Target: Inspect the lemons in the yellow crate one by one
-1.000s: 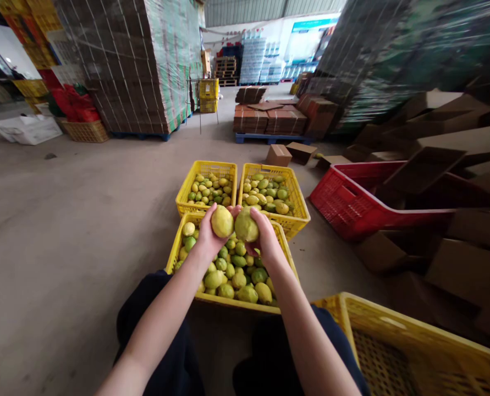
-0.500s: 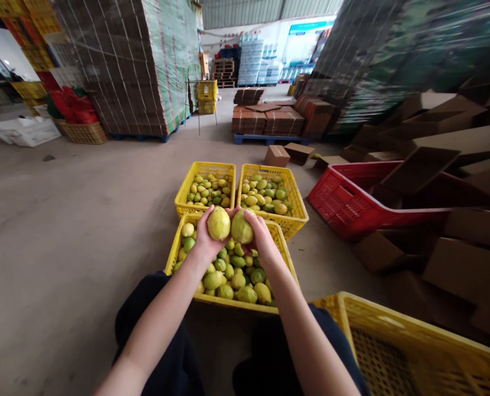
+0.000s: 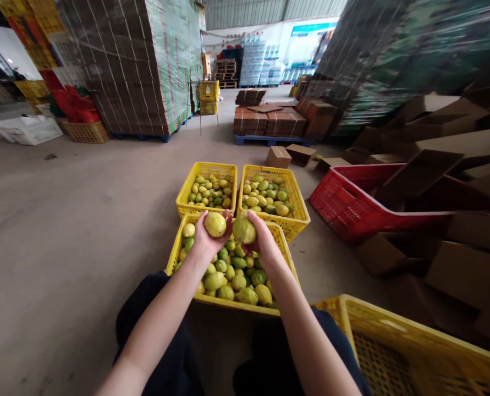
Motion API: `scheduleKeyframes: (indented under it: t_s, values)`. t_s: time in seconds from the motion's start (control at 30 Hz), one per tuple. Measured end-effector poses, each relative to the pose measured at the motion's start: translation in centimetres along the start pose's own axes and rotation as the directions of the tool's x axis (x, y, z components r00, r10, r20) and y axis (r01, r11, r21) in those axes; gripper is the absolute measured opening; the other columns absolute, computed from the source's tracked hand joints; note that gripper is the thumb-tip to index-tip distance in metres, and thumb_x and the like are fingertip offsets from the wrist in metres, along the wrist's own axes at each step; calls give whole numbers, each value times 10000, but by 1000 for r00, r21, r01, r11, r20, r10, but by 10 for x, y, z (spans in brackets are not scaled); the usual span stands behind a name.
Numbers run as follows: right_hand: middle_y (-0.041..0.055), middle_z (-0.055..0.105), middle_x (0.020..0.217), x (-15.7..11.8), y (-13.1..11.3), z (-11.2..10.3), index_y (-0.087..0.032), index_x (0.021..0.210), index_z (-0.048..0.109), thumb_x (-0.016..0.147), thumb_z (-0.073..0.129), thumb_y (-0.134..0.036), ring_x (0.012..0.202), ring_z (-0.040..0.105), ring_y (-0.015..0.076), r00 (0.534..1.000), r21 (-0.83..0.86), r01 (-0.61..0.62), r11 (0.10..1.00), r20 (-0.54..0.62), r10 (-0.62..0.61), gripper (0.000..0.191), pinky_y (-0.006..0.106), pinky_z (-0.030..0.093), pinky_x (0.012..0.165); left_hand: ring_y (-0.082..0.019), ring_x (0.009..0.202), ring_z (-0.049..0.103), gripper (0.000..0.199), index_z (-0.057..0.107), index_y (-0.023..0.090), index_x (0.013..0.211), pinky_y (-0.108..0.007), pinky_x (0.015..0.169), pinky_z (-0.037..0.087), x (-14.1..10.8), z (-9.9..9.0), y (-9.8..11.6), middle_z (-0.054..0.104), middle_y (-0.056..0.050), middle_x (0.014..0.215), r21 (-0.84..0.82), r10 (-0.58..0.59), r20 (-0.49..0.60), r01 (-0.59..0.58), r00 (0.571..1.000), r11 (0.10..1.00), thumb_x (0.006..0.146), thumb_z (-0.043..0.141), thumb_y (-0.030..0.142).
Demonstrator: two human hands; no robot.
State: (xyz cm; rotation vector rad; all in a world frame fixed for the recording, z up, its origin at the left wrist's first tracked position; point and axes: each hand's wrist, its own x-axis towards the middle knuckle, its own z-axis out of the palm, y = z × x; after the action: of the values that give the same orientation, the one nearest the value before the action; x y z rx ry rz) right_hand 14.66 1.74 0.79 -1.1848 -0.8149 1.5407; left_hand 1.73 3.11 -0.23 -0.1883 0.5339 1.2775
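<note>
My left hand (image 3: 203, 237) is closed around a yellow lemon (image 3: 215, 224), its palm turned up. Beside it my right hand (image 3: 265, 242) grips a greener lemon (image 3: 244, 229), thumb on top. A small gap separates the two fruits. Both hands are above the near yellow crate (image 3: 236, 309), which holds many green and yellow lemons (image 3: 238, 281). Past it stand two more yellow crates, the left one (image 3: 181, 206) and the right one (image 3: 298, 220), both holding lemons.
A yellow crate (image 3: 346, 313) sits at the lower right. Behind it are a red crate (image 3: 339, 206) and a heap of cardboard boxes (image 3: 471, 269). Flattened cartons (image 3: 286, 122) lie on a blue pallet ahead. Tall wrapped stacks (image 3: 174, 66) rise at both sides.
My hands have drawn slightly apart, so the two lemons no longer sit close together. The left lemon is turned a little, and the left fingers have opened somewhat.
</note>
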Motion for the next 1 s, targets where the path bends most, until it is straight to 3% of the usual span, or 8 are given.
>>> scheduleKeyframes:
  t_s: [0.1,0.3,0.47,0.53,0.6,0.73,0.87,1.0]
  values:
    - [-30,559,464,0,-1,0,-202,831,595,748,630,-580,282,434,109,999,-13,-31,999,12,31,388,220,250,248,-203,694,668,391,584,67,1098,-305,618,574,2,-2,2,671,-104,762,-42,44,-81,-47,996,998,845,466,340]
    - [13,632,546,5,-5,-5,-182,791,610,772,620,-501,347,505,121,999,52,-34,998,32,32,319,228,358,280,-326,890,673,476,534,12,1191,-421,628,591,-6,5,7,658,-245,996,58,86,80,-90,993,994,846,398,311]
    - [36,691,749,11,-6,-15,-215,923,582,730,675,-445,561,655,196,996,65,59,996,-65,-55,315,282,521,414,-236,849,663,305,531,99,1108,-362,662,592,-6,12,11,643,-162,987,277,245,50,-249,968,928,915,432,314]
    - [36,691,900,10,-4,-17,-236,997,548,683,732,-440,741,683,217,950,-26,253,967,-184,-253,418,314,576,563,-197,878,650,259,518,180,1087,-336,705,584,-5,11,10,621,-100,1067,419,433,126,-444,892,792,867,569,305]
    - [34,670,981,9,-1,-17,-242,1059,514,629,783,-442,847,664,220,824,-226,443,867,-279,-494,545,345,573,706,-180,956,625,397,509,234,1080,-293,758,559,-6,8,9,588,-56,1142,531,597,312,-656,739,535,753,729,279]
    - [71,629,1073,7,4,-14,-224,1142,476,591,814,-424,896,641,231,616,-492,582,648,-254,-746,677,390,536,796,-198,1078,564,515,524,248,1071,-278,842,505,-11,2,7,566,-56,1158,546,609,669,-838,426,-13,654,822,304]
    - [85,608,1136,9,8,-12,-233,1139,470,624,799,-359,1029,612,246,529,-518,673,528,-163,-833,624,384,523,835,-219,1102,557,485,529,249,1104,-332,884,485,-15,-1,7,574,-78,1165,453,435,846,-845,307,-285,704,787,340]
    - [85,606,1166,10,11,-11,-247,1146,467,646,785,-319,1051,608,240,518,-507,708,491,-98,-850,597,382,523,837,-227,1076,581,444,524,244,1074,-361,880,487,-16,1,6,599,-81,1128,364,313,916,-847,251,-387,722,773,351]
